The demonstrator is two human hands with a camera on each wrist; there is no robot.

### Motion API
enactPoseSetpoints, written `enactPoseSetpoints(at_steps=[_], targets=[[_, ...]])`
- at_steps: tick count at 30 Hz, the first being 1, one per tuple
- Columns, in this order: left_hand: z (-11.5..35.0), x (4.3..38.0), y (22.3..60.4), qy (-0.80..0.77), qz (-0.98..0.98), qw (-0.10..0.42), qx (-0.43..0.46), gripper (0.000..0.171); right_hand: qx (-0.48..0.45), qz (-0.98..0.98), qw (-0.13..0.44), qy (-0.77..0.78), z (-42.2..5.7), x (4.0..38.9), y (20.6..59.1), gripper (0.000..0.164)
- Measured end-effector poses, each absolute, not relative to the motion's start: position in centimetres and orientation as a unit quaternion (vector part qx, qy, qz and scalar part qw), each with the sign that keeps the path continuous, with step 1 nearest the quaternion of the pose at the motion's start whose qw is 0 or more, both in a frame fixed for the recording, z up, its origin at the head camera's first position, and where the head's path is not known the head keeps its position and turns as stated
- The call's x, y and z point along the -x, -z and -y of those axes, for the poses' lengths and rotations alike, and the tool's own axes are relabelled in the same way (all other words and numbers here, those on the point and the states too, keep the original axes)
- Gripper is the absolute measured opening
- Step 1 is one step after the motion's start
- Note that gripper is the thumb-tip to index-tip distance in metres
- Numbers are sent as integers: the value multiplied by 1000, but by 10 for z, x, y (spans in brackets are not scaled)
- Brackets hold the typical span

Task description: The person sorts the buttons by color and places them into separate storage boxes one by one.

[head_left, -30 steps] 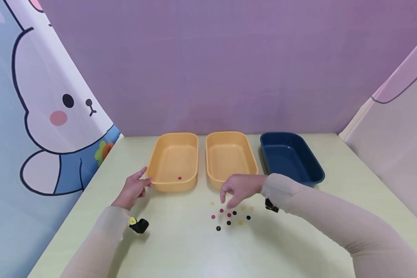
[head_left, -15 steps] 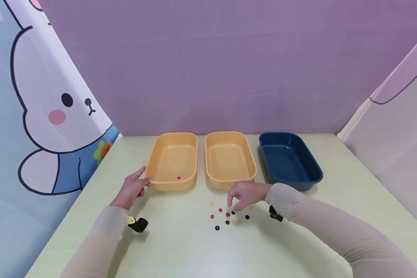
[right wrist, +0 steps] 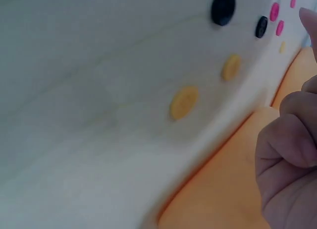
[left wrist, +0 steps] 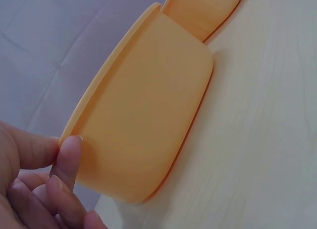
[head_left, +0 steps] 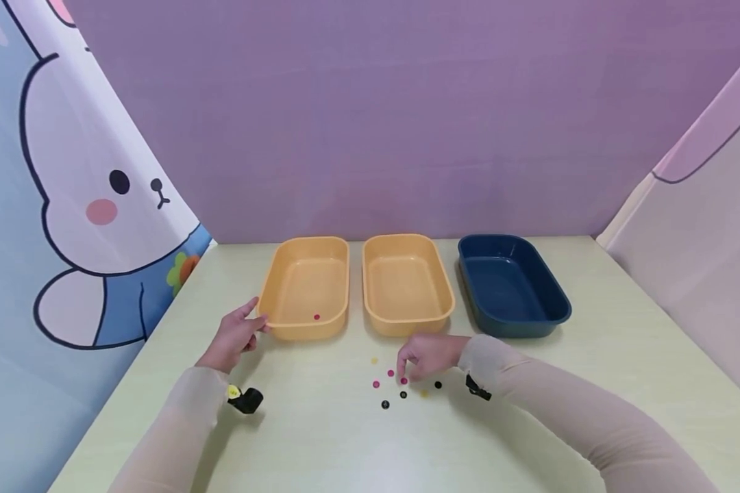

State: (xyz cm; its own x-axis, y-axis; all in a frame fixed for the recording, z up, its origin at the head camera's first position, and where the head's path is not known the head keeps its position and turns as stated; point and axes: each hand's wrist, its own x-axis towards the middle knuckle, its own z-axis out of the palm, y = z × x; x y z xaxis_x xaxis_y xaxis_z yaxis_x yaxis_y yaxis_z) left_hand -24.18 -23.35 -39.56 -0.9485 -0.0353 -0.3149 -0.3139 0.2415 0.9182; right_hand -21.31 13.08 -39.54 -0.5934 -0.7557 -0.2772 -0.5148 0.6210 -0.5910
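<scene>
My left hand point(head_left: 233, 340) pinches the near-left corner rim of the left orange-yellow bin point(head_left: 302, 331), thumb and fingers on its edge in the left wrist view. Inside that bin lies one pink button point(head_left: 317, 317). Small pink, black and yellow buttons are scattered on the table in front of the bins. Over them reaches my right hand point(head_left: 432, 352), its index finger and thumb pointing down and apart, fingertips right at a pink button point(head_left: 403, 381). A black button point(head_left: 438, 385) and a yellow button point(head_left: 424, 394) lie close by. In the right wrist view the other fingers are curled.
A second orange-yellow bin point(head_left: 410, 327) stands in the middle, just behind my right hand. To its right is a dark blue bin point(head_left: 518, 329). A purple cloth point(head_left: 407, 123) hangs behind the table point(head_left: 321, 431), with a printed rabbit curtain point(head_left: 74, 205) at the left.
My right hand has come down and toward me, first drifting right, then left to the pink button. The left hand keeps its hold on the bin rim.
</scene>
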Motion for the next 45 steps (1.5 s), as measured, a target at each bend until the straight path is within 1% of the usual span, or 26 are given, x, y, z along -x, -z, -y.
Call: enactPoseSetpoints(at_steps=[3,6,19,25,36,40,45], targets=[[234,241,396,-602,-781,114,117,64,391,-855,254,227,-130,216,400,23],[235,241,396,-599,-783,116,120,64,397,-854,251,224,-130,220,402,22],[233,242,394,-599,-784,114,115,64,356,-861,288,221,-129,227,408,17],[232,241,392,-602,-782,113,112,64,358,-859,301,209,-125,226,408,16],[231,242,393,-595,-784,122,125,64,347,-857,307,227,-127,227,411,14],[232,242,393,-596,-784,122,120,64,342,-860,306,224,-127,227,413,15],[234,242,395,-607,-779,118,108,64,345,-855,311,233,-126,228,413,12]])
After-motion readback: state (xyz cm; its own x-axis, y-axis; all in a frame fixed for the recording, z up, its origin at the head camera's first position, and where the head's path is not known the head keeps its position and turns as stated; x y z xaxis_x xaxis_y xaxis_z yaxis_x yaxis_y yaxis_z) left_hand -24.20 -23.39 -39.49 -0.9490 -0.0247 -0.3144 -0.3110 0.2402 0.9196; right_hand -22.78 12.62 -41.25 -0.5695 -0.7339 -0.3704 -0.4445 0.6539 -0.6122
